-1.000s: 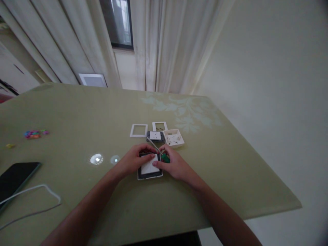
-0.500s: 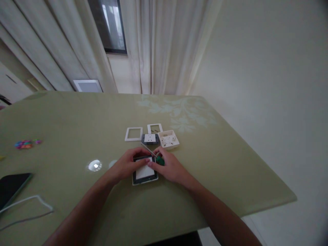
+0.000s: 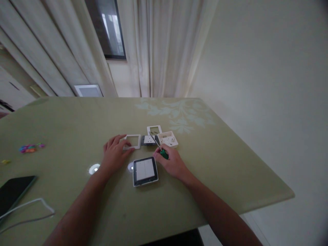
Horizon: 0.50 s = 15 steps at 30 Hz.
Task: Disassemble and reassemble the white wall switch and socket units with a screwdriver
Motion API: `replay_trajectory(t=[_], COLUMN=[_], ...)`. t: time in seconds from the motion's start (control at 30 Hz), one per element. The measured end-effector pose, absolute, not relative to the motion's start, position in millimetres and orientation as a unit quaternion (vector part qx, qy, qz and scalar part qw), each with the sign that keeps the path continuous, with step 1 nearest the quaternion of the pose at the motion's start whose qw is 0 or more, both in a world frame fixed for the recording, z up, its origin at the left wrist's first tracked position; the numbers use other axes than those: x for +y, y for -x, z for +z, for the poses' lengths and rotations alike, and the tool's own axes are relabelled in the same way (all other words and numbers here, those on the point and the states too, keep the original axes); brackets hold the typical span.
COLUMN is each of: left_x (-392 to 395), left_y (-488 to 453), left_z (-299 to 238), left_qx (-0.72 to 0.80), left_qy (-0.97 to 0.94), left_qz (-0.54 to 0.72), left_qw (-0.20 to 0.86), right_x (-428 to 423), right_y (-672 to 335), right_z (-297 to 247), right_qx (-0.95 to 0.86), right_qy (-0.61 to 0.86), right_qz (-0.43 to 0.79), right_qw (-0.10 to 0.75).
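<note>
A socket module (image 3: 147, 139), open back box (image 3: 175, 141) and far frame (image 3: 160, 129) cluster beyond the wall switch (image 3: 145, 169), on a green table (image 3: 210, 164) before pale curtains (image 3: 166, 51). The left hand (image 3: 113, 152) pinches a white frame (image 3: 139, 141) at its left; the right hand (image 3: 173, 163) grips a green-handled screwdriver (image 3: 164, 154), its shaft partly hiding the socket module.

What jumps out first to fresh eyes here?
The green-handled screwdriver in the right hand, its shaft slanting toward the socket. Then the switch panel, white inside a dark border, on the table in front. Third, the left hand on a white frame, left of the socket.
</note>
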<state>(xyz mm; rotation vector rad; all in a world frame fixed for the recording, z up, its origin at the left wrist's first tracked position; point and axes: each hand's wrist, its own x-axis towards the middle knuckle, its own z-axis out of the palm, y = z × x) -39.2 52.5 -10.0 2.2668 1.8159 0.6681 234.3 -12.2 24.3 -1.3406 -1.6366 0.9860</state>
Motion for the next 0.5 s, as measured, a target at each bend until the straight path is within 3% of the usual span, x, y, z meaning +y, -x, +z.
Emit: replay_trajectory(t=[0.17,0.3,0.4,0.5], left_x=[48.5,29.4,10.3,-3.3], left_y=[54.0,50.0,34.9,20.0], left_z=[9.5,37.6,46.9,45.0], left_qx=[0.599,0.455,0.375,0.371], left_qy=[-0.750,-0.793,-0.841,-0.871], left_qz=[0.263,0.337,0.270,0.199], left_qw=[0.097,0.223,0.282,0.254], right_x=[-9.1,-6.2,-3.7,-2.6], right_y=[-237.1,-240.7,-244.9,-248.2], right_z=[25.6,23.6,21.4,21.5], right_qx=[-0.624,-0.602,-0.588,-0.579], right_qy=[0.532,0.537,0.547,0.555], right_qz=[0.385,0.394,0.395,0.396], right_qw=[0.425,0.439,0.446,0.447])
